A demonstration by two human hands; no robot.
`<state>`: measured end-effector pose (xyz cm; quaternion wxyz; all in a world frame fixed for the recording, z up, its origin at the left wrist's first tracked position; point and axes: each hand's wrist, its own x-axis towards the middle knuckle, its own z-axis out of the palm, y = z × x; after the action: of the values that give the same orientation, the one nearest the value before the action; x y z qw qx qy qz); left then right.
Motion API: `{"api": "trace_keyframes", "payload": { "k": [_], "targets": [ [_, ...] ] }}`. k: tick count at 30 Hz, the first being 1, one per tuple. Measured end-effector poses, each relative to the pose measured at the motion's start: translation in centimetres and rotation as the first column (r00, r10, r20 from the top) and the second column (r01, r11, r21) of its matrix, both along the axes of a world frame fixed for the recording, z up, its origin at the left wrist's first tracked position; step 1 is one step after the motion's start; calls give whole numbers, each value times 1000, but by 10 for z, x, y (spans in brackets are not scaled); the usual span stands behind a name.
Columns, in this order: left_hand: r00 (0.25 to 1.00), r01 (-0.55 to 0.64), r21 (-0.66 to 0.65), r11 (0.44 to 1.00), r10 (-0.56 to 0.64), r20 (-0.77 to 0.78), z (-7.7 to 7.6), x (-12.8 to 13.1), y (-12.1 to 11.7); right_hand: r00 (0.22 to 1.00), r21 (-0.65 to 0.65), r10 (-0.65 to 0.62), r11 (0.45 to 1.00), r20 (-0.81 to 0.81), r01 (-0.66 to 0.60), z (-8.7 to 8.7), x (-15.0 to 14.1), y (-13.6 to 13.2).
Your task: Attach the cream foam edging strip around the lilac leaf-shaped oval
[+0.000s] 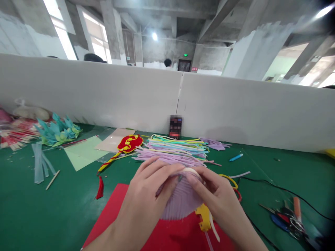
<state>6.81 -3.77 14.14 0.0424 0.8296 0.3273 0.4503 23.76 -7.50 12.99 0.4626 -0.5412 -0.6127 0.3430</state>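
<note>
Both hands grip a light purple ribbed panel (180, 205) that looks made of chenille stems laid side by side. My left hand (149, 191) pinches its upper left part between thumb and fingers. At the upper right, my right hand (220, 191) closes on the panel and on a cream chenille stem (192, 170) curving along the top edge. The stem's loose end seems to hang below the right hand. Under that hand lies a yellow glue gun (204, 218), partly hidden. A red board (110, 223) is beneath the work.
A bundle of coloured chenille stems (178, 153) lies just beyond the hands. Left are a red and yellow fan-shaped ornament (130, 143), green paper (83, 153) and glue sticks (38, 167). Pliers and scissors (290, 221), a cable (282, 190) and a blue pen (236, 157) lie right.
</note>
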Motion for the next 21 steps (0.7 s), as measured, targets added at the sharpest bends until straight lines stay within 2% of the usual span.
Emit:
{"api": "trace_keyframes", "payload": {
  "k": [7, 14, 18, 21],
  "targets": [
    [998, -43, 71, 997, 45, -32, -2, 0, 3, 997, 16, -53, 998, -51, 54, -1, 1, 0],
    [974, 66, 100, 993, -42, -223, -3, 1, -1, 984, 45, -112, 992, -140, 119, 1, 4, 1],
    [962, 10, 109, 994, 21, -273, -4, 2, -1, 975, 28, -135, 990, -174, 142, 2, 3, 1],
    [966, -12, 114, 993, 41, -256, -6, 2, 1, 972, 20, -129, 991, -195, 135, 2, 2, 0]
  ]
}}
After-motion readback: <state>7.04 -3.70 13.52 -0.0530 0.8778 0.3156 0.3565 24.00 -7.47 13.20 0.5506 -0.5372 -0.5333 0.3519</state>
